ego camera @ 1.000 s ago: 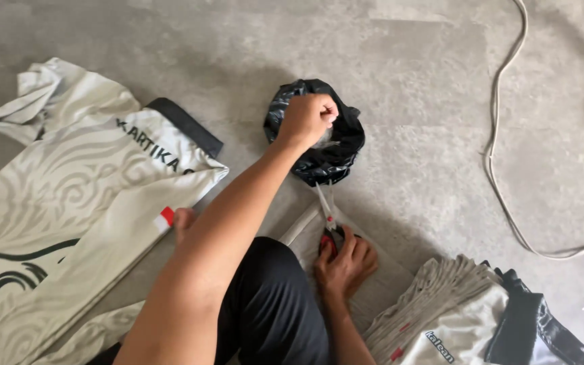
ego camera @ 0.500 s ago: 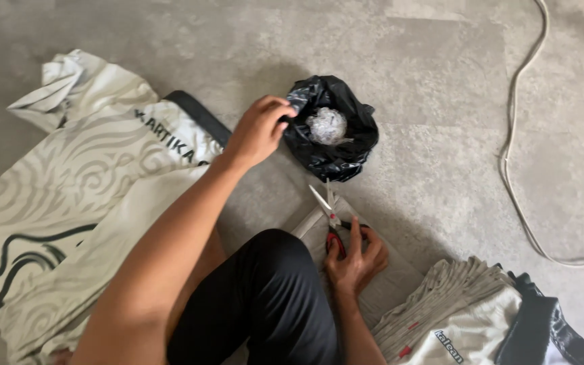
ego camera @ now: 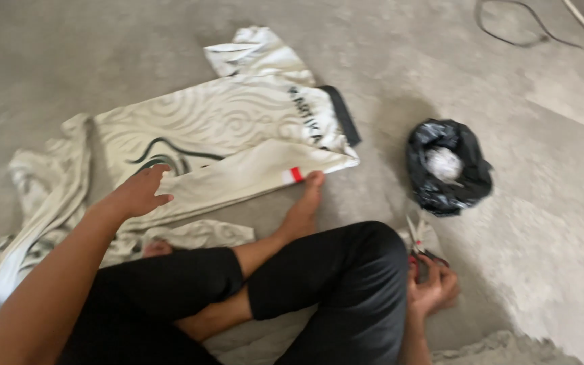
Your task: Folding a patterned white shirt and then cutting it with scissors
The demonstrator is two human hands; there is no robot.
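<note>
Cream swirl-patterned shirt (ego camera: 231, 135) spread flat | left hand (ego camera: 136, 192) open, resting on it | right hand (ego camera: 430, 287) gripping scissors (ego camera: 419, 245)

There is one view, from a camera on the person's head, looking steeply down and forward at the floor (ego camera: 170, 54) where the person sits. It is close: the person's own bent legs (ego camera: 292, 284) fill the near edge, and the left arm runs in from the near left corner to the left hand (ego camera: 136, 192). The right hand (ego camera: 430, 287) shows at the near right, low in the frame. The view is turned a little leftward, so the cream shirt (ego camera: 217, 135) lies across the left and middle, the black bag (ego camera: 457, 182) sits right of centre, and cables (ego camera: 508, 30) cross the far right corner. The picture is slightly blurred.
</note>
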